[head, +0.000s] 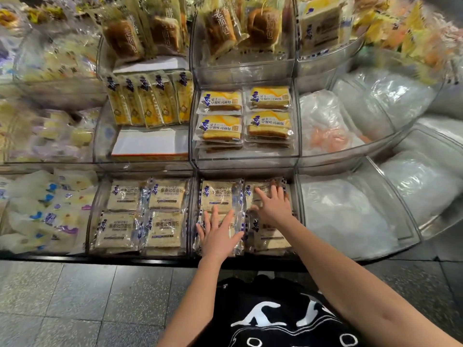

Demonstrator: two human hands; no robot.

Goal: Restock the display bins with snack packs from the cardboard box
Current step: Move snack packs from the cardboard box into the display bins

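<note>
Pale toast snack packs with blue print fill the lower middle clear display bin point(298, 196). My left hand point(218, 234) lies flat with straight fingers on the front left pack point(236, 236). My right hand point(274, 206) presses with spread fingers on the back right pack point(260, 190). A further pack point(218, 196) sits at the back left of the same bin, and another point(270, 237) at the front right. No cardboard box is in view.
The bin to the left point(97, 209) holds the same pale packs point(144, 216). Above are yellow toast packs point(245, 116), upright yellow packs point(150, 98) and brown bread packs point(225, 28). White bagged goods point(350, 216) fill the bins to the right. Grey tiled floor point(75, 301) lies below.
</note>
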